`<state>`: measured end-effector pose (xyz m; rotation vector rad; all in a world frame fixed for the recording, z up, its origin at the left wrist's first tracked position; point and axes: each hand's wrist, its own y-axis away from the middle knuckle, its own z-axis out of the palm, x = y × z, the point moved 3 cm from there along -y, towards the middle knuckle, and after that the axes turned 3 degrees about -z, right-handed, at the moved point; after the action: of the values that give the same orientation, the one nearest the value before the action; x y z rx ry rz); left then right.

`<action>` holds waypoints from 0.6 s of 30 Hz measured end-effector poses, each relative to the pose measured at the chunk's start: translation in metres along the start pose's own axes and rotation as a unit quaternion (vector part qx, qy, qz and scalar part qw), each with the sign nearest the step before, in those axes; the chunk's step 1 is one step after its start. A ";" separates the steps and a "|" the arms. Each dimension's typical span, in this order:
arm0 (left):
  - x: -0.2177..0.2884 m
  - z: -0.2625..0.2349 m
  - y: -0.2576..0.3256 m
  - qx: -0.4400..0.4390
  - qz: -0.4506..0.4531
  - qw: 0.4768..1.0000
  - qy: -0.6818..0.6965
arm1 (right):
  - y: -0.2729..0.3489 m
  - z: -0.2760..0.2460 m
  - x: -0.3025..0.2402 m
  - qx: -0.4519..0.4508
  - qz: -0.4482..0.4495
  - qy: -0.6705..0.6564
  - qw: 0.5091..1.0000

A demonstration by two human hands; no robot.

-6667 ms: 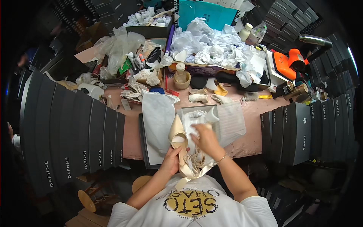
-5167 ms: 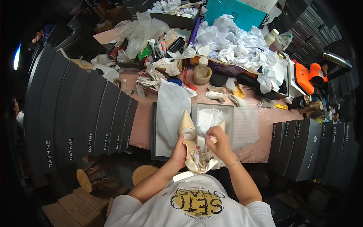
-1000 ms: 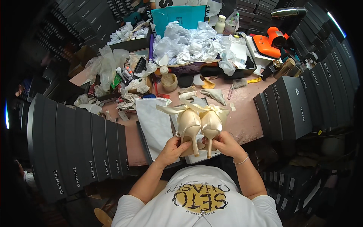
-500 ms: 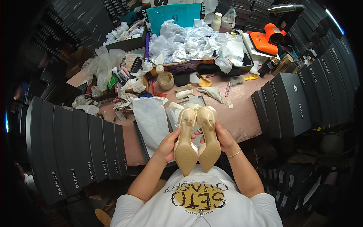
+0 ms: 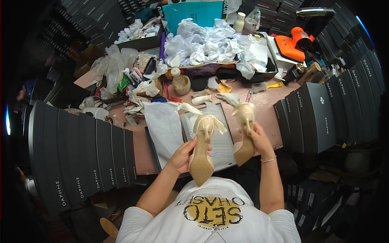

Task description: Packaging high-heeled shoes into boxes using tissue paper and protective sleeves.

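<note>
Two beige high-heeled shoes with pointed toes are held apart, soles facing me and heels away. My left hand (image 5: 183,156) is closed around the left shoe (image 5: 201,164), whose cream ribbon hangs loose beyond the heel. In my right hand (image 5: 260,140) is the right shoe (image 5: 244,153), gripped near its heel and slightly blurred. Beneath them an open shoebox (image 5: 222,141) lies on the pink tabletop, lined with white tissue paper (image 5: 162,125) that folds out over its left side.
Dark shoeboxes stand in rows at left (image 5: 85,158) and right (image 5: 312,113). Farther back are a purple-edged box of crumpled paper (image 5: 202,44), a jar with brownish contents (image 5: 181,84), a yellow-handled brush (image 5: 265,86) and an orange device (image 5: 292,46).
The two shoes were side by side. My right hand has carried its shoe to the right and away from the left one, uncovering more of the box. The left hand stays nearly in place.
</note>
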<state>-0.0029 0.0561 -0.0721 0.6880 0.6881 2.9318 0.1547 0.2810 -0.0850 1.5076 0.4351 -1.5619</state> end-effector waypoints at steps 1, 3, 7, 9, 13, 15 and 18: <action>0.002 0.003 -0.001 -0.014 -0.001 1.000 0.008 | -0.014 -0.026 0.008 0.053 -0.009 0.124 0.991; 0.004 0.005 0.000 -0.003 0.002 0.999 -0.048 | -0.035 -0.072 0.037 0.090 -0.022 0.344 0.934; 0.011 -0.007 0.013 0.059 0.034 0.908 -0.414 | -0.047 -0.061 0.025 0.026 -0.007 0.577 0.816; 0.025 0.005 0.024 0.021 0.106 0.747 -0.656 | -0.039 -0.020 -0.009 -0.053 -0.032 0.516 0.855; 0.027 0.033 0.028 -0.059 0.157 0.515 -0.841 | -0.010 0.064 -0.013 -0.407 0.119 0.074 0.903; 0.031 0.030 0.021 -0.094 0.090 0.446 -0.885 | 0.008 0.085 0.001 -0.458 0.094 0.012 0.884; 0.092 0.018 0.022 0.024 0.345 0.432 -0.833 | 0.020 0.091 -0.004 -0.343 0.004 0.082 0.936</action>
<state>-0.0764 0.0574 -0.0107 3.3224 0.0701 0.7860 0.1147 0.2018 -0.0573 1.0795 0.9576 -1.1019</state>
